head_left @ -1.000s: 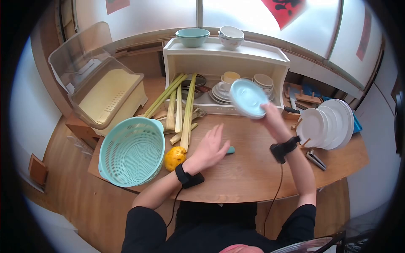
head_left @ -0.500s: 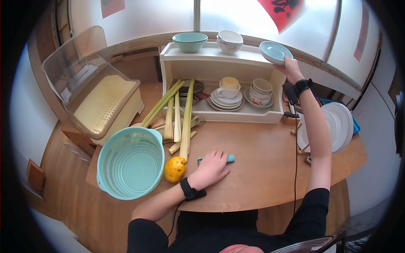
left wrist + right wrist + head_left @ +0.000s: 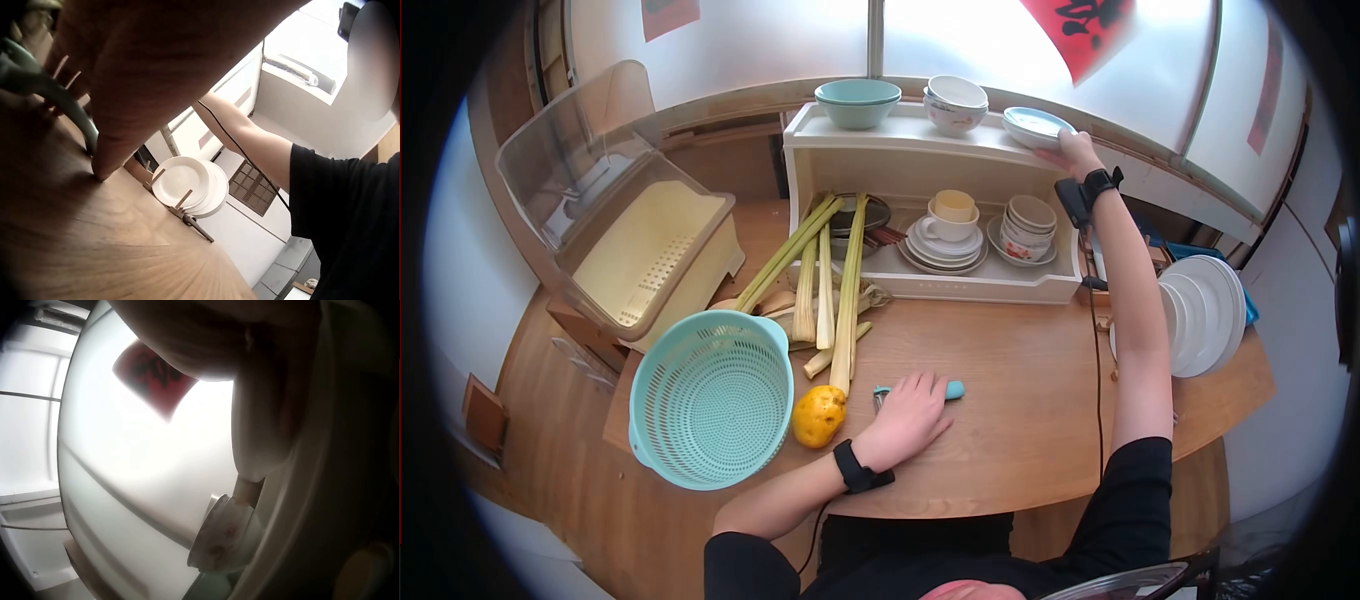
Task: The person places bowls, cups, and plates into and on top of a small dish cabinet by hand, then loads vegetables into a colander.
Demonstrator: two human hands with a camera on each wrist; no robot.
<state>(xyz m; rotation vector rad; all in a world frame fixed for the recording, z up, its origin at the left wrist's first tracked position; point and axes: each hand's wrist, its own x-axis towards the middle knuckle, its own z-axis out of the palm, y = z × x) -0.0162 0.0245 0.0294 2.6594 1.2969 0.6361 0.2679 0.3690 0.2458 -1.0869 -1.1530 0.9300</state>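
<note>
Three views: one high and wide, two close at the wrists

The head view looks forward and steeply down over the worktop (image 3: 1020, 410); the left wrist view sits low and tilted, the left hand (image 3: 908, 418) filling its near top, and shares the white plates (image 3: 1208, 312) and right arm (image 3: 1135, 310) with it; the right wrist view looks closely past the right hand (image 3: 1075, 152) and dish (image 3: 1038, 126), sharing the red paper (image 3: 1084, 32) and flowered bowls (image 3: 955, 104) with the head view
</note>
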